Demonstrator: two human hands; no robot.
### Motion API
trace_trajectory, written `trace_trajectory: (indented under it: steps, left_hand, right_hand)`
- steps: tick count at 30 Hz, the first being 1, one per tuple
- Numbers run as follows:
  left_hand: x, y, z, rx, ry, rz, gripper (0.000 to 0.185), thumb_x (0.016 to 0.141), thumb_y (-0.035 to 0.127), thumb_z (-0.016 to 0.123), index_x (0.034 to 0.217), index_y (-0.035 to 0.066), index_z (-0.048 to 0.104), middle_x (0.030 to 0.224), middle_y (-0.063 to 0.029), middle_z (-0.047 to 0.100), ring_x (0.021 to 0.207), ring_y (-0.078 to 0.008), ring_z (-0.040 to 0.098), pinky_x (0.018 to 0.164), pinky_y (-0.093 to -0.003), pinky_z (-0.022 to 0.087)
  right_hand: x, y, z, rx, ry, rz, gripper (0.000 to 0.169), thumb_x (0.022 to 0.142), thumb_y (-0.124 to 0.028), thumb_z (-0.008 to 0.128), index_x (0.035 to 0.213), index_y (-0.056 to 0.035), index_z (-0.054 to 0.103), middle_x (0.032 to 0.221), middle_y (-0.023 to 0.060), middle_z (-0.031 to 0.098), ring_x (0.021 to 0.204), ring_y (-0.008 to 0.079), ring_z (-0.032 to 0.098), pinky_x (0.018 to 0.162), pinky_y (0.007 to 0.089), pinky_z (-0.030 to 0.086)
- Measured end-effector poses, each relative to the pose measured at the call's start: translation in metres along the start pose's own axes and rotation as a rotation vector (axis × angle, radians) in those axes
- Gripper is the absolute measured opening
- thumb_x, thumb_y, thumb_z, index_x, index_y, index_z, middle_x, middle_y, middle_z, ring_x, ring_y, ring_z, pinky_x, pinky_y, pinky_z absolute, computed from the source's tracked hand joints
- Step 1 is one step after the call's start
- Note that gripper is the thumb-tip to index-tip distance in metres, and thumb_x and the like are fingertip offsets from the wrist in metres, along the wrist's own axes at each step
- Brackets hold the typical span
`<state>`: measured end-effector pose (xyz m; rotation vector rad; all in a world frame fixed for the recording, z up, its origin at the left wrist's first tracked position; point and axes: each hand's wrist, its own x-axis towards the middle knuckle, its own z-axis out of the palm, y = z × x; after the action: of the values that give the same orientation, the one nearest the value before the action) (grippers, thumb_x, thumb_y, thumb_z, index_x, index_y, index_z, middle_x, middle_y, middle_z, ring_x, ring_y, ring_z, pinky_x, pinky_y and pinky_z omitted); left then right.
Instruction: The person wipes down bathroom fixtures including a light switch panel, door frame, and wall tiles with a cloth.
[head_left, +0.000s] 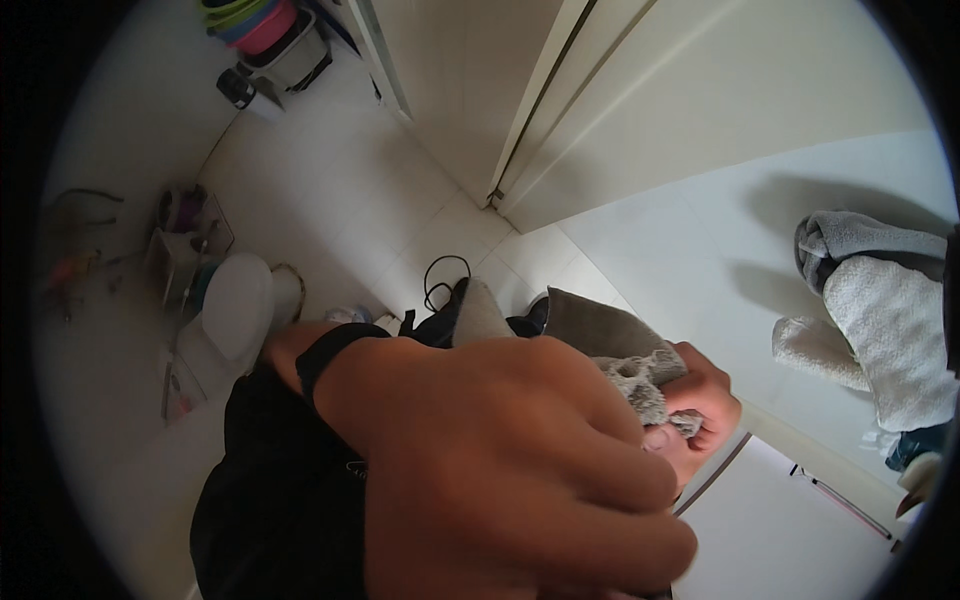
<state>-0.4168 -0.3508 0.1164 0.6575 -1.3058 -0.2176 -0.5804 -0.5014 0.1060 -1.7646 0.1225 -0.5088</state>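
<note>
My left hand (510, 457), with a black band at the wrist, is large and close to the camera, its back showing and its fingers curled. It covers part of a grey fluffy cloth (592, 322); whether its fingers grip the cloth is hidden. My right hand (701, 405) is closed around a bunched end of that cloth, its thumb beside the left hand's fingers. A pale flap of fabric (480, 315) shows beyond the left hand, above my dark footwear.
A white toilet (236, 304) stands at left. Stacked colourful basins (262, 26) are at upper left. A door edge (517, 214) juts over the tiled floor. White towels (892, 337) and a grey one (877, 236) are at right. A black cord (448, 257) loops near my feet.
</note>
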Motion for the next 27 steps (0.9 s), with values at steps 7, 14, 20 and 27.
trace_trajectory:
  steps: [7, 14, 20, 27]
  left_hand:
    - [0.023, -0.018, 0.06, 0.126, 0.107, 0.061, 0.018, 0.084, 0.017, 0.072, 0.095, 0.008, 0.061, 0.062, -0.0025, 0.053, 0.044, -0.0139, 0.047, 0.037, -0.0282, 0.032]
    - [0.068, -0.039, 0.14, 0.32, 0.179, 0.086, 0.022, 0.081, 0.018, 0.075, 0.094, 0.006, 0.061, 0.061, -0.0026, 0.053, 0.044, -0.0152, 0.048, 0.038, -0.0285, 0.033]
    - [0.115, -0.047, 0.188, 0.526, 0.121, -0.114, 0.03, 0.077, 0.02, 0.078, 0.096, 0.004, 0.063, 0.066, -0.0043, 0.056, 0.048, -0.0194, 0.053, 0.042, -0.0299, 0.038]
    - [0.133, -0.075, 0.208, 0.977, 0.106, -0.597, 0.064, 0.065, 0.021, 0.085, 0.12, 0.0, 0.06, 0.081, -0.0153, 0.064, 0.06, -0.0292, 0.062, 0.056, -0.033, 0.05]
  right_hand:
    - [0.001, -0.002, -0.062, 0.074, -0.047, -0.111, 0.027, 0.066, -0.02, 0.082, 0.075, 0.0005, 0.068, 0.078, 0.0203, 0.067, 0.057, 0.0202, 0.059, 0.052, 0.0254, 0.042]
    - [0.005, -0.016, -0.152, 0.129, -0.061, -0.105, 0.025, 0.061, -0.017, 0.076, 0.074, 0.0017, 0.067, 0.079, 0.0204, 0.066, 0.06, 0.0209, 0.059, 0.055, 0.0262, 0.043]
    - [0.019, -0.02, -0.222, 0.072, 0.043, -0.137, 0.022, 0.076, -0.018, 0.072, 0.08, 0.0018, 0.063, 0.076, 0.0108, 0.06, 0.067, 0.0154, 0.05, 0.06, 0.0259, 0.037]
    - [0.045, -0.021, -0.255, -0.043, 0.2, -0.2, 0.01, 0.088, -0.006, 0.064, 0.09, 0.0003, 0.057, 0.081, 0.0053, 0.052, 0.07, 0.0114, 0.046, 0.061, 0.0239, 0.035]
